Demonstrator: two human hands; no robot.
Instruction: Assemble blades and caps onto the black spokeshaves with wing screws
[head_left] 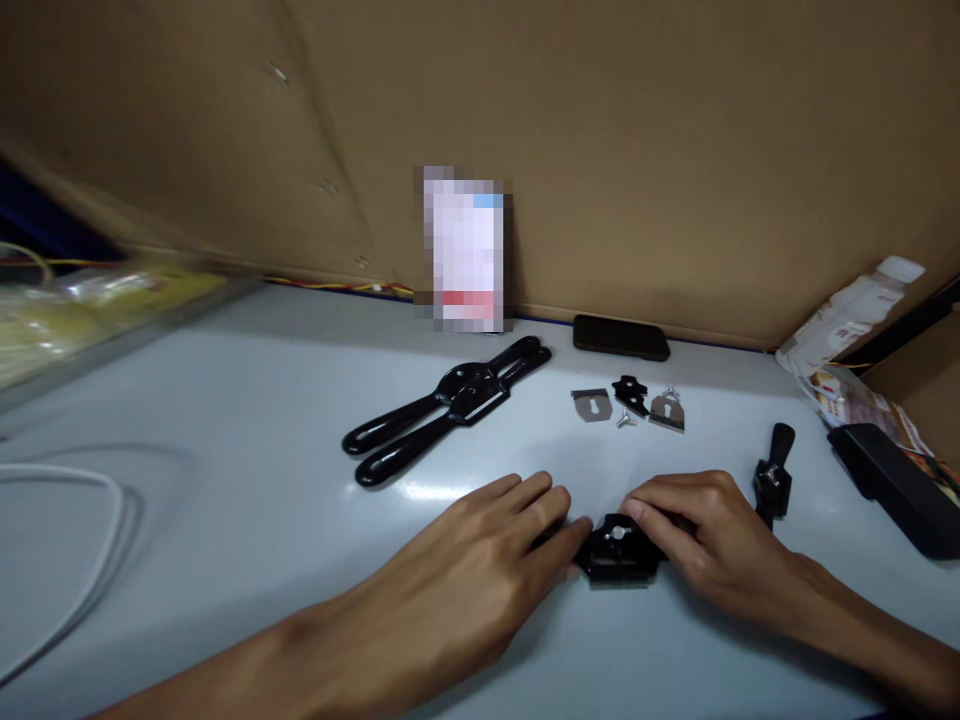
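Observation:
A black spokeshave (619,558) with a silver wing screw on its middle lies low in front of me. My left hand (517,540) is closed round its left handle, and my right hand (701,535) grips its right side, the thumb beside the screw. Both handles are mostly hidden by my fingers. Beyond them lie two grey blades (595,405) with keyhole slots, small black cap plates (631,394) and silver wing screws (625,419). Two black spokeshave bodies (472,395) without blades rest side by side, further left. Another spokeshave (772,482), fitted with a screw, lies past my right hand.
A dark phone (621,338) lies by the cardboard wall (637,150), near a blurred-out upright card (469,255). On the right are a tilted bottle (851,315), a packet (870,405) and a black case (900,490). A white cable (112,520) and plastic bags (97,310) are left.

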